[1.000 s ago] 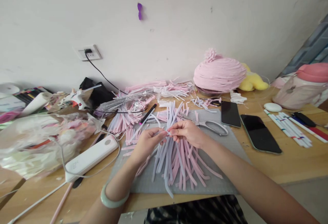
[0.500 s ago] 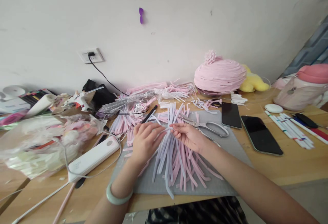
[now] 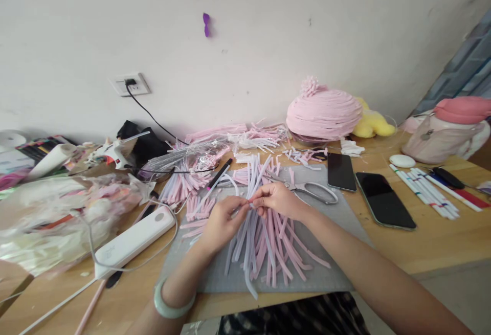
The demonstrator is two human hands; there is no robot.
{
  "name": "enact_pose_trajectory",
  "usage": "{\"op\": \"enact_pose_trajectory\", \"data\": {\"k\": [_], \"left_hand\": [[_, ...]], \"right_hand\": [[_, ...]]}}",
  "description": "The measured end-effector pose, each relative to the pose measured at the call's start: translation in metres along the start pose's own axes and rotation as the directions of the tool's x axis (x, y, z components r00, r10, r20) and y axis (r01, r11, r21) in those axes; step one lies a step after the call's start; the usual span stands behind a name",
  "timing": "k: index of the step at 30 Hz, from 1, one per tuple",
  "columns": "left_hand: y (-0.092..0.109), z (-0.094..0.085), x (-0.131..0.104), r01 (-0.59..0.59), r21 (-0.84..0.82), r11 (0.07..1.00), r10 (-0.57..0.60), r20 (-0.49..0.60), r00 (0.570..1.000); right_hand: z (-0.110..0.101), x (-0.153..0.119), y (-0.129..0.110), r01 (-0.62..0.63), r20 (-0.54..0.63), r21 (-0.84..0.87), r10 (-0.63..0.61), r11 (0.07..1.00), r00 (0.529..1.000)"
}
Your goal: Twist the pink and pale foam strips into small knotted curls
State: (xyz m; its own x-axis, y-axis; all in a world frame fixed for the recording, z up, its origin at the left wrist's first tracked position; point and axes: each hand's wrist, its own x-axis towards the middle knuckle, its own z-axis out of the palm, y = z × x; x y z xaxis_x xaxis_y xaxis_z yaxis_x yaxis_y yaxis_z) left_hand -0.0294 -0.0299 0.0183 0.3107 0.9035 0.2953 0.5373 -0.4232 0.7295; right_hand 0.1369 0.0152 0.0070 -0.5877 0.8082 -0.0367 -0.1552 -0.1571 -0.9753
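Observation:
Lavender pipe cleaners (image 3: 251, 255) and pink pipe cleaners (image 3: 286, 253) fan out over a grey cutting mat (image 3: 213, 278). At the middle of the bunch my left hand (image 3: 226, 221) is closed, thumb and forefinger pinching a lavender pipe cleaner (image 3: 230, 178) that loops up behind it. Directly against those fingertips, my right hand (image 3: 279, 201) pinches at the same spot, its fingers closed on the lavender pipe cleaner too. The exact bit between the fingertips is mostly hidden. Scissors (image 3: 316, 192) lie just beyond my right hand.
Two phones (image 3: 341, 172) and several white markers (image 3: 425, 192) lie to the right. A pink yarn-like dome (image 3: 324, 114) stands by the wall. At left are a white power bank (image 3: 134, 243), a plastic bag (image 3: 57, 212) and a glue gun (image 3: 118, 156). A black pen (image 3: 220, 172) rests behind my left hand.
My left hand has turned and dropped from stretched-out fingers to a pinch, and the fingertips of both hands have come together. The lavender strand now loops behind my left hand. The view has shifted slightly.

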Motion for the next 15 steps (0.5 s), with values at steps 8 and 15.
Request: {"op": "enact_pose_trajectory", "data": {"k": [8,15], "left_hand": [[-0.004,0.004,0.007,0.485,-0.607,0.630,-0.342,0.343,0.875],[-0.003,-0.005,0.003,-0.207,0.545,0.813,0.365,-0.200,0.909]], "right_hand": [[-0.001,-0.002,-0.003,0.056,0.017,0.011,-0.056,0.998,0.998],[0.011,0.003,0.000,-0.144,-0.174,0.510,0.266,0.848,0.948]]}}
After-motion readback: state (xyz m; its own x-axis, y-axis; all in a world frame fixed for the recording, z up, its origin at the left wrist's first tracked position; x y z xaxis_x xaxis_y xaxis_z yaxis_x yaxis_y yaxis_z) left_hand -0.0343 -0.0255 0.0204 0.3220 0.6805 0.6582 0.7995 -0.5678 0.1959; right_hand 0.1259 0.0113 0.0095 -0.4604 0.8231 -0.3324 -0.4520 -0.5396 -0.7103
